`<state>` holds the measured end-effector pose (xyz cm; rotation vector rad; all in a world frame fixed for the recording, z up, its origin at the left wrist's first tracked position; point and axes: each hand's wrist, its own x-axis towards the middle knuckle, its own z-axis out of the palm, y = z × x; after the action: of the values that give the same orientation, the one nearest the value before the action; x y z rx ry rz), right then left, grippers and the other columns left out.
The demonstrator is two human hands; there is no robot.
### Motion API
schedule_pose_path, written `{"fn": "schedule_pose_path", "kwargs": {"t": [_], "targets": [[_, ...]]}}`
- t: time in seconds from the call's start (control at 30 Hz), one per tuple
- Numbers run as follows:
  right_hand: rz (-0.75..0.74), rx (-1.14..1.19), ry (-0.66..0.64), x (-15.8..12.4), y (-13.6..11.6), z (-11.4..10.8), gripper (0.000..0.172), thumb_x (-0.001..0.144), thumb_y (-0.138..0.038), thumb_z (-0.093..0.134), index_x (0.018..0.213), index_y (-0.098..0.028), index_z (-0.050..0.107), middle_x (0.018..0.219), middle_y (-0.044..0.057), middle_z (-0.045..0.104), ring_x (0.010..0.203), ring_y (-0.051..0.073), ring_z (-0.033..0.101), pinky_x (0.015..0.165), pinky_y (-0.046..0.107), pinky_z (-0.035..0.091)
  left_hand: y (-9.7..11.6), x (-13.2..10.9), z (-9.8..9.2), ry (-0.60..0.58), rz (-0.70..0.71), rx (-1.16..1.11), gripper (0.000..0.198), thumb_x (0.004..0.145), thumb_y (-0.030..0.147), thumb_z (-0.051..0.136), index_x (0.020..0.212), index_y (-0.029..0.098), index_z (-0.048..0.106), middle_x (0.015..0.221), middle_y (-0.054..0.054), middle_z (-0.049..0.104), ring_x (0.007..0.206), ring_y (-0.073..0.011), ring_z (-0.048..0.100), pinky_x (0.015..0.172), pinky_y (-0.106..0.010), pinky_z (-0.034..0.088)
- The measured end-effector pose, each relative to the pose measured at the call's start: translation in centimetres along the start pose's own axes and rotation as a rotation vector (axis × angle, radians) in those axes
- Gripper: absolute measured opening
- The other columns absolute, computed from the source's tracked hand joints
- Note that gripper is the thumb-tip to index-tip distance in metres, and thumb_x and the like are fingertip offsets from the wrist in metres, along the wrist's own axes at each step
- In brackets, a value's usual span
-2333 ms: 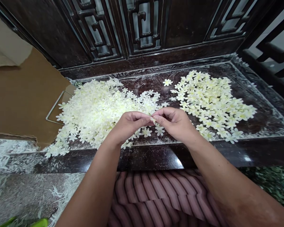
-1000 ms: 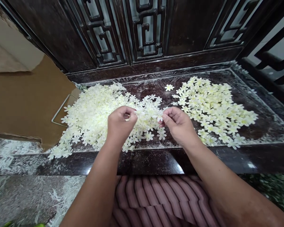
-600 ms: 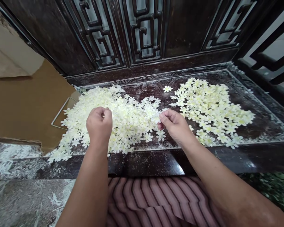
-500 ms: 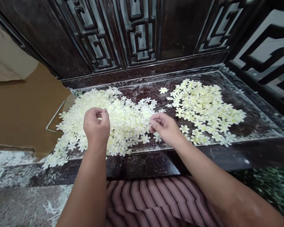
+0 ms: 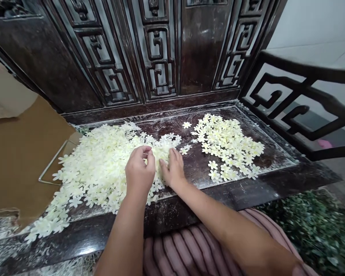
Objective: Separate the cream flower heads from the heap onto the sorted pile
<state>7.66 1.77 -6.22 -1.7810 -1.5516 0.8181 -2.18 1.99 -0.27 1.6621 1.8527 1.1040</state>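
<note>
A large heap of pale yellow-white artificial-looking flowers (image 5: pixel 100 165) covers the left part of a dark wooden bench seat (image 5: pixel 194 168). Over the right end of this heap, my left hand (image 5: pixel 140 166) is raised with thumb and fingertips pinched together; whatever they hold is too small to make out. My right hand (image 5: pixel 174 168) reaches down onto the flowers just beside it, thumb and fingers apart, touching the heap's right edge. A second, smaller pile of the same flowers (image 5: pixel 227 143) lies farther right, apart from both hands.
Behind the seat rises a carved lattice backrest (image 5: pixel 161 57), with an openwork armrest (image 5: pixel 299 99) at right. Brown cardboard (image 5: pixel 25 153) and a bent metal wire (image 5: pixel 51 163) stand at left. Green foliage (image 5: pixel 313 230) fills the lower right.
The view has swung to the right. My right hand has moved left, down onto the big heap, and its fingers have spread. My left hand stays pinched, now closer to the right one.
</note>
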Motion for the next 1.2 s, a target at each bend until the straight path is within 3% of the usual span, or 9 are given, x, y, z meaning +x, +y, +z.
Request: {"fn": "schedule_pose_path", "kwargs": {"t": [0.1,0.2,0.37,0.47,0.7,0.93,1.0,1.07,1.2], "targets": [[-0.028,0.017,-0.037,2.1,-2.4,2.1,0.061,0.087,-0.035,0.044,0.139,-0.003,0.035,0.147,0.021,0.032,0.139,0.032,0.022,0.113,0.048,0.020,-0.4,0.2,0.1,-0.032,-0.001,-0.044,0.022,0.080,0.032,0.048,0.093,0.017,0.059,0.090,-0.007,0.065,0.079,-0.0207,0.062,0.070,-0.033,0.048],[-0.058,0.013,-0.012,3.9,-3.3,1.9,0.057,0.088,-0.033,0.043,0.137,-0.004,0.039,0.145,0.020,0.037,0.137,0.030,0.027,0.111,0.047,0.026,-0.7,0.4,-0.1,-0.030,-0.001,-0.067,0.021,0.080,0.033,0.048,0.091,0.018,0.059,0.089,-0.008,0.065,0.079,-0.0212,0.062,0.071,-0.033,0.048],[-0.058,-0.228,0.143,7.1,-0.4,-3.7,0.039,0.089,-0.029,0.044,0.121,-0.013,0.058,0.133,0.013,0.050,0.124,0.022,0.043,0.106,0.035,0.034,-0.5,0.5,-1.0,-0.016,0.001,-0.077,0.019,0.081,0.029,0.048,0.089,0.018,0.061,0.087,-0.007,0.066,0.079,-0.0209,0.062,0.071,-0.033,0.048],[-0.005,-0.326,0.186,9.4,1.9,-7.1,0.035,0.085,-0.021,0.048,0.115,-0.010,0.061,0.121,0.018,0.056,0.121,0.030,0.043,0.103,0.046,0.033,-0.2,0.3,-1.2,-0.048,-0.008,-0.092,0.018,0.083,0.028,0.046,0.087,0.018,0.062,0.087,-0.007,0.066,0.079,-0.0206,0.061,0.069,-0.033,0.048],[0.020,-0.373,0.232,11.7,4.9,-9.7,0.019,0.072,-0.006,0.055,0.079,-0.016,0.070,0.097,0.016,0.063,0.110,0.034,0.049,0.098,0.049,0.031,-0.2,0.2,-1.1,-0.110,0.015,-0.114,0.018,0.084,0.025,0.046,0.081,0.020,0.063,0.086,-0.005,0.068,0.080,-0.0204,0.062,0.072,-0.034,0.047],[0.001,-0.063,0.234,10.4,3.1,-11.8,0.015,0.078,-0.018,0.056,0.090,-0.013,0.064,0.086,0.009,0.066,0.081,0.020,0.061,0.079,0.037,0.048,-0.1,0.2,-0.6,-0.172,-0.065,-0.219,0.017,0.083,0.026,0.052,0.085,0.020,0.068,0.086,-0.006,0.069,0.080,-0.0205,0.063,0.072,-0.036,0.050],[-0.009,0.098,0.171,8.5,2.1,-11.7,0.016,0.076,-0.025,0.062,0.089,-0.016,0.063,0.079,0.003,0.065,0.072,0.015,0.060,0.072,0.033,0.051,0.4,-0.1,0.0,-0.258,-0.178,-0.332,0.018,0.082,0.027,0.055,0.092,0.021,0.069,0.090,-0.006,0.070,0.082,-0.0199,0.064,0.071,-0.035,0.052],[-0.003,0.488,0.013,6.3,1.2,-11.0,0.023,0.065,-0.029,0.073,0.083,-0.017,0.064,0.072,0.000,0.063,0.066,0.013,0.059,0.069,0.031,0.051,1.1,-0.5,0.7,-0.376,-0.280,-0.462,0.022,0.080,0.026,0.059,0.100,0.020,0.068,0.095,-0.006,0.070,0.083,-0.0181,0.065,0.072,-0.032,0.053],[0.041,0.831,-0.160,2.5,-0.3,-9.1,0.037,0.051,-0.037,0.083,0.077,-0.018,0.065,0.066,-0.003,0.061,0.061,0.011,0.055,0.064,0.028,0.049,2.1,-1.3,2.2,-0.473,-0.291,-0.652,0.019,0.077,0.023,0.064,0.095,0.017,0.067,0.087,-0.004,0.070,0.077,-0.0135,0.064,0.076,-0.029,0.052]]}}
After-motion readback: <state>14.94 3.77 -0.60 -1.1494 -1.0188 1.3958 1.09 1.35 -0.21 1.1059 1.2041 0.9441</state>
